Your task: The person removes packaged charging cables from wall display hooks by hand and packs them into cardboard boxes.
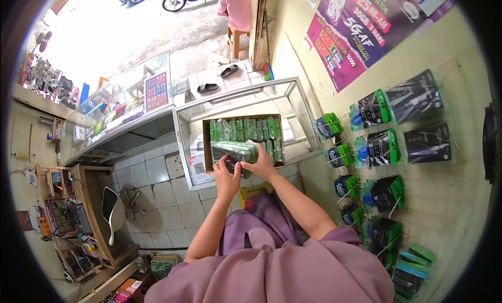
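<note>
wrapped bundle (pixel 234 149), gripped by the left hand (pixel 226 177) and right hand (pixel 262 167) over the cardboard box (pixel 207 146), seems best kept level with light, even pressure.

From where I stand, the single view is head-worn, facing forward and steeply down over the purple clothing (pixel 277 271) at the bottom of the frame. The left hand (pixel 226 178) and right hand (pixel 262 167) show at close range near the centre, over the glass bench (pixel 230 107); the wide lens reaches the street (pixel 151 28) at upper left, its corners curving to black.
</note>
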The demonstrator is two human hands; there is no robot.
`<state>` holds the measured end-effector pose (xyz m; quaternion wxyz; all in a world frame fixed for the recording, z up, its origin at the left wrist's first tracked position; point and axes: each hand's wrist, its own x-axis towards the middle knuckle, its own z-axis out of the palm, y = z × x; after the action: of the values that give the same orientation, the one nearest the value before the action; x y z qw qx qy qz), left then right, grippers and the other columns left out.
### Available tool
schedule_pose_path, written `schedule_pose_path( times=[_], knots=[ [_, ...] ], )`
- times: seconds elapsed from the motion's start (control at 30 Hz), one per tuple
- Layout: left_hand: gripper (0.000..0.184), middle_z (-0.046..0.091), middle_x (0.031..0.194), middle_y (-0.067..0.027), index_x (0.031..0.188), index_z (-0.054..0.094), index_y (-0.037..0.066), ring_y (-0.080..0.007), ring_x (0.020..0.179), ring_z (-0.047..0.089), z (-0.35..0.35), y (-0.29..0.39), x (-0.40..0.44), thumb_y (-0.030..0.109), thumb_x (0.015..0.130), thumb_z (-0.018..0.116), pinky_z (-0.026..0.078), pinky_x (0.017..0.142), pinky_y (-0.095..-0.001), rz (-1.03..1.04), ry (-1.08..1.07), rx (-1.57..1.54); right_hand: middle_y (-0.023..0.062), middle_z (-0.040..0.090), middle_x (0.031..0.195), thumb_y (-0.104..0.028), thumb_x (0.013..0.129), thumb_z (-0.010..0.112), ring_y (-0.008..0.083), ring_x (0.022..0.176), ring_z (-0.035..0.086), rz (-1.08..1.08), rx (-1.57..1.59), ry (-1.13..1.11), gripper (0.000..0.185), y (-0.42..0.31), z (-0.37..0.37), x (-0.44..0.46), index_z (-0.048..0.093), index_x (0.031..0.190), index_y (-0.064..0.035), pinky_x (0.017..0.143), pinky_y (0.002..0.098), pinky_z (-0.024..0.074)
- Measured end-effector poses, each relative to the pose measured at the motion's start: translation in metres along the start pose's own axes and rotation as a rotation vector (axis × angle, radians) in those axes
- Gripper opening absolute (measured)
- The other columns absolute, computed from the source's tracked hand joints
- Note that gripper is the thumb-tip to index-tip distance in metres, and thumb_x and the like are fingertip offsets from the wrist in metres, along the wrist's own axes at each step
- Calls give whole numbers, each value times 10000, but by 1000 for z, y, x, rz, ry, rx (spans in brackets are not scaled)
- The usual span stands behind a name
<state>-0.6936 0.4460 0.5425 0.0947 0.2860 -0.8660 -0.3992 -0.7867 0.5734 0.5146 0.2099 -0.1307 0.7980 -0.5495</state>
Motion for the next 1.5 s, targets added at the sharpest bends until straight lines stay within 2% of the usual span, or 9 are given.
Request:
schedule_pose_path(
  times=[0.17, 0.23, 0.43, 0.57, 0.67, 0.9, 1.1, 1.4, 1.5],
  knots=[
    [615, 548, 1156, -317, 1302, 458, -64, -444, 1072, 552, 48, -57, 26, 420, 935, 558, 436, 942, -444, -214, -284, -164, 246, 637, 1114, -422, 657, 822, 366, 1046, 629, 89, -142, -35, 904, 53, 32, 30, 402, 1340, -5, 880, 414, 504],
    [662, 585, 1152, -328, 1316, 463, -57, -429, 1118, 559, 70, -63, 43, 490, 946, 499, 436, 955, -423, -257, -350, -144, 295, 619, 1109, -484, 633, 814, 400, 1056, 618, 365, -215, 10, 996, 64, 36, 36, 349, 1346, 33, 874, 443, 514],
    [670, 594, 1185, -305, 1305, 484, -56, -401, 1167, 558, 126, -79, 69, 476, 903, 554, 425, 987, -411, -351, -572, -40, 343, 588, 1110, -351, 689, 789, 453, 1043, 594, 542, -286, 1, 1009, 112, 39, 49, 193, 1393, 57, 878, 487, 501],
    [647, 598, 1172, -311, 1313, 476, -62, -412, 1139, 573, 153, -94, 69, 402, 882, 607, 439, 977, -422, -317, -459, 103, 359, 484, 1265, -163, 725, 746, 485, 1159, 504, 395, -295, -6, 958, 116, 42, 40, 137, 1426, 75, 966, 462, 454],
    [654, 599, 1167, -311, 1327, 458, -77, -427, 1114, 580, 158, -77, 72, 351, 867, 640, 455, 958, -439, -315, -559, 158, 297, 432, 1355, -44, 755, 641, 440, 1259, 423, 23, -473, 166, 726, 99, 34, 15, 307, 1394, 43, 1030, 450, 396],
    [682, 594, 1142, -334, 1381, 361, -102, -449, 1097, 574, 170, -82, 67, 341, 907, 571, 451, 953, -469, -287, -497, 140, 165, 519, 1285, -133, 781, 657, 356, 1207, 484, 120, -448, 194, 542, 61, 4, -45, 478, 1288, -67, 998, 462, 403],
    [559, 575, 1157, -330, 1202, 535, -60, -455, 1115, 535, 141, -69, 63, 429, 932, 508, 426, 957, -480, -221, -474, 178, 149, 539, 1244, -157, 796, 652, 333, 1119, 556, 66, -459, 242, 531, 36, -22, -76, 476, 1292, -82, 907, 444, 468],
    [241, 586, 1084, -166, 1092, 623, 27, -353, 1015, 574, 69, 164, 10, 131, 874, 616, 463, 887, -403, 539, -254, -322, 146, 610, 1074, -53, 826, 635, 278, 935, 623, -304, -130, 865, 366, -102, -160, -134, 560, 1184, -30, 807, 350, 491],
    [230, 599, 1068, -142, 1093, 618, 34, -278, 1001, 597, 42, 288, 3, 98, 872, 618, 504, 778, -340, 843, -263, -478, 143, 566, 1202, -55, 853, 646, 251, 1118, 568, -409, -157, 1079, 468, -143, -237, -138, 477, 1288, -17, 874, 345, 471]
  ],
)
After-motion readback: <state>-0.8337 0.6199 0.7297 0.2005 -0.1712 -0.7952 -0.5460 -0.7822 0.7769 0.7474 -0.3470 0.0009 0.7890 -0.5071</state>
